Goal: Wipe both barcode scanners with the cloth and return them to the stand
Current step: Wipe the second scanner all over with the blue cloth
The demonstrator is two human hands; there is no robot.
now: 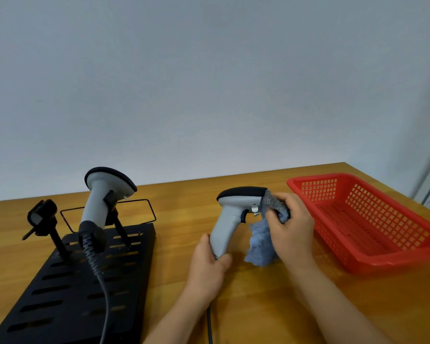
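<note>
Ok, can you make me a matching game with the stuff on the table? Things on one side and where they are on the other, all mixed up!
Things:
1. blue cloth
2. scanner being wiped
3. other scanner
4. red basket

Places:
A. sitting in a holder on the black stand
B. on the table, at the far right
C. handle held by the left hand
D. gripped by the right hand, pressed on a scanner's front end

Pairs: 1-D, 2-C, 3-A, 4-B
</note>
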